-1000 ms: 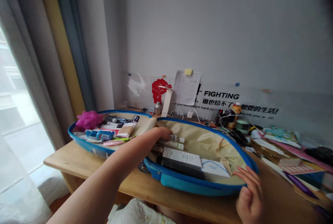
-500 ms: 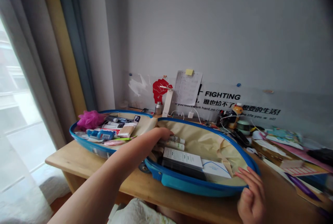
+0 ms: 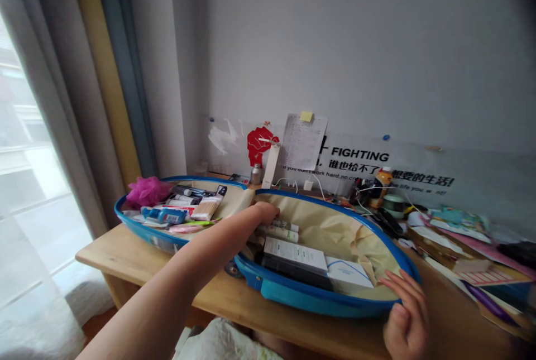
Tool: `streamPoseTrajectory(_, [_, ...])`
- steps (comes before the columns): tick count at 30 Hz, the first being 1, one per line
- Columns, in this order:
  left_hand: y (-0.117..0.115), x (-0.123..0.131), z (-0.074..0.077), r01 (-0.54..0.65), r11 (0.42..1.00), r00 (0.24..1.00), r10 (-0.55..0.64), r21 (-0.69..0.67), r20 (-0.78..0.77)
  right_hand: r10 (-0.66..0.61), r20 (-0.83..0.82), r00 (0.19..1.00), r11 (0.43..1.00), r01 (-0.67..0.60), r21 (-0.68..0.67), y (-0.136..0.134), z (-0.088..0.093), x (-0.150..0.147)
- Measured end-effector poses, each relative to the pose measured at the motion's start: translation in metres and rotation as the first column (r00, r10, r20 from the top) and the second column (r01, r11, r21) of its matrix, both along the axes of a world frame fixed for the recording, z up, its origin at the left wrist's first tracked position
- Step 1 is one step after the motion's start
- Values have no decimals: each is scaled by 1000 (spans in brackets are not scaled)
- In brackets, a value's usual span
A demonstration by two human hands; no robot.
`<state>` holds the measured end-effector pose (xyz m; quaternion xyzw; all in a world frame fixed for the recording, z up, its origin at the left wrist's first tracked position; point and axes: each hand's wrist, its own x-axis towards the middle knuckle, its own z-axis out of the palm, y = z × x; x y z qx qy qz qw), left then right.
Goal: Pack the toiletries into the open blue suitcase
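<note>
An open blue suitcase with beige lining lies across the wooden desk, its right half (image 3: 310, 297) nearest me. My left hand (image 3: 268, 213) reaches into the far left part of that half, fingers curled down and partly hidden. Just by its fingertips are two small white tubes (image 3: 285, 233), lying side by side; what the hand grips cannot be made out. In front of them rest a white printed box (image 3: 295, 254) on a dark one and a white box with blue lines (image 3: 347, 272). My right hand (image 3: 405, 312) rests at the right rim, fingers stretched over the edge.
The suitcase's left half (image 3: 154, 236) holds a pink bath puff (image 3: 146, 191), a blue bottle (image 3: 165, 215), a pack of cotton swabs (image 3: 208, 206) and other toiletries. Papers and a purple item (image 3: 489, 303) clutter the desk's right side. An orange bottle (image 3: 381, 186) stands by the wall.
The view has shifted very slightly. My left hand has moved a little over the tubes; my right hand stays at the rim.
</note>
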<state>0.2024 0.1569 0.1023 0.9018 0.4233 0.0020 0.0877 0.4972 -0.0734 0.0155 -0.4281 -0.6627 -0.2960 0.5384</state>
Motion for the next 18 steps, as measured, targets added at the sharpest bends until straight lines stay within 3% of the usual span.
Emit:
streamPoseTrajectory(11, [-11, 5, 14, -9, 1000, 989, 5, -28, -145, 13, -18, 1000, 1000, -12, 28, 3, 1, -1])
streamPoseTrajectory(18, [-24, 5, 25, -46, 998, 996, 49, 44, -69, 3, -19, 1000, 1000, -2, 19, 2, 2, -2])
